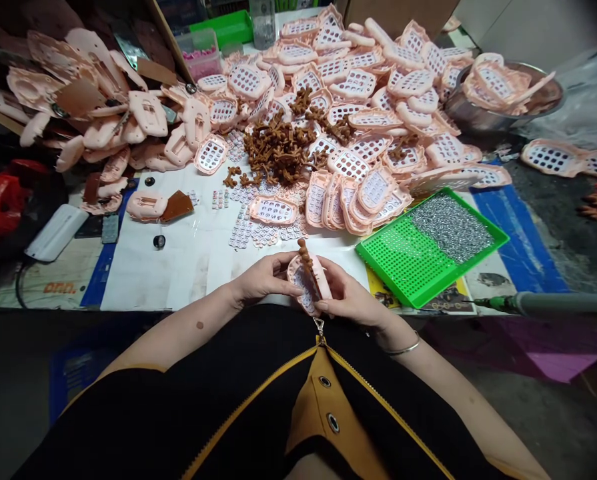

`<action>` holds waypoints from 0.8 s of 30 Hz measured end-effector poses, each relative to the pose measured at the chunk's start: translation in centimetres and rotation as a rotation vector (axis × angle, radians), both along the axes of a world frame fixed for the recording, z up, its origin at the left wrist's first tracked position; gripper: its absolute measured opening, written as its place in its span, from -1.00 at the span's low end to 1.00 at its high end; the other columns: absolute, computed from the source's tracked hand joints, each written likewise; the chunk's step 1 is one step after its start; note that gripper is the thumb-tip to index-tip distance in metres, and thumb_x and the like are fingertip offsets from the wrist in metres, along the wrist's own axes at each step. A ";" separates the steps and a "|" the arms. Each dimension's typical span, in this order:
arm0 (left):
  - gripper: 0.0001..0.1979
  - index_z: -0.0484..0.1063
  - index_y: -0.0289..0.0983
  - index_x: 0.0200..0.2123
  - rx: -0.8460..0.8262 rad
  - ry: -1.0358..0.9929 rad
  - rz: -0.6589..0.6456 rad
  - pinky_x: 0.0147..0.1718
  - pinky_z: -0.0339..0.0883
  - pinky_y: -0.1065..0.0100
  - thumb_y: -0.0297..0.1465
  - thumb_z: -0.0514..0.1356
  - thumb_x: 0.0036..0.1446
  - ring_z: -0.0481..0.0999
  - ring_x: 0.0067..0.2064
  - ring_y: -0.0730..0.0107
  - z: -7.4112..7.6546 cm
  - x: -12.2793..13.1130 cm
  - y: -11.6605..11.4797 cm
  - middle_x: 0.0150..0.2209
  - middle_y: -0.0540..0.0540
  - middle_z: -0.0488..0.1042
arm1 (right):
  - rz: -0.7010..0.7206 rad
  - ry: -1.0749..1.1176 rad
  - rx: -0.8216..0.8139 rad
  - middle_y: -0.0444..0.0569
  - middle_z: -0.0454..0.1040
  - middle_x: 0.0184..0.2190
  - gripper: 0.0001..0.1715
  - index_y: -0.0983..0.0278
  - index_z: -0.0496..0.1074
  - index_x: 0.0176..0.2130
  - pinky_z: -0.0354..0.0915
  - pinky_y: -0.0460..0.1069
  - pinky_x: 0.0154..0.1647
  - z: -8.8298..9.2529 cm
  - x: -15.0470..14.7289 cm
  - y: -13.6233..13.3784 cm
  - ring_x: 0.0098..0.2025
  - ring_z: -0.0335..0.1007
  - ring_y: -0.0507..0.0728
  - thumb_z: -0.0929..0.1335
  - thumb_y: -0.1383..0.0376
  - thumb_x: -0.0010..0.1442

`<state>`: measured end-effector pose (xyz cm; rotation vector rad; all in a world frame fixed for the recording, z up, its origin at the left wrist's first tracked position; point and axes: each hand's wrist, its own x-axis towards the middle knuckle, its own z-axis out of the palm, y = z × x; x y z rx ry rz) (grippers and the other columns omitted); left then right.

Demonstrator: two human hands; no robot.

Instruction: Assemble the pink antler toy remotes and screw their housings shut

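Note:
Both my hands hold one pink plastic shell with a grid of holes (305,283) just above the table's near edge. My left hand (264,277) grips its left side, fingers curled round it. My right hand (347,297) grips its right side, with a bracelet on the wrist. A brown rubbery piece (305,257) sticks up from the shell's top between my fingers. A heap of the same brown pieces (278,150) lies on the white sheet further back.
Pink shells are piled across the back of the table (378,87) and on the left (93,93). A green perforated tray (403,257) with small metal parts (451,227) lies right. Small clear key sheets (258,230) lie in front. A metal bowl (478,117) stands far right.

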<state>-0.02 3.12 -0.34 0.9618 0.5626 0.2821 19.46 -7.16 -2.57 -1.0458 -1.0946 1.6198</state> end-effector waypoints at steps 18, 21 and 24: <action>-0.30 0.44 -0.30 0.06 -0.226 -0.169 0.215 0.10 0.26 0.11 -0.53 0.39 -0.27 0.50 0.04 0.03 -1.4 -1.3 0.3 0.00 -0.23 0.53 | -0.386 0.278 -0.229 0.08 0.62 -0.23 -0.40 0.23 0.45 -0.09 0.39 0.29 0.03 -0.3 -0.2 0.6 -0.13 0.55 0.31 0.28 -0.14 0.09; -0.33 0.47 -0.32 0.03 -0.252 -0.188 0.267 0.09 0.26 0.11 -0.48 0.37 -0.28 0.52 -0.02 0.04 -1.2 -1.5 0.3 -0.05 -0.23 0.55 | -0.377 0.327 -0.250 0.11 0.61 -0.21 -0.41 0.25 0.44 -0.10 0.41 0.31 0.00 -0.2 0.1 0.5 -0.21 0.57 0.30 0.26 -0.12 0.10; -0.35 0.47 -0.34 0.03 -0.297 -0.226 0.313 0.06 0.28 0.11 -0.41 0.36 -0.25 0.54 -0.06 0.06 -1.3 -1.7 0.3 -0.09 -0.23 0.57 | -0.376 0.368 -0.260 0.10 0.60 -0.18 -0.44 0.24 0.42 -0.07 0.43 0.27 -0.06 -0.4 0.2 0.4 -0.25 0.56 0.25 0.25 -0.08 0.12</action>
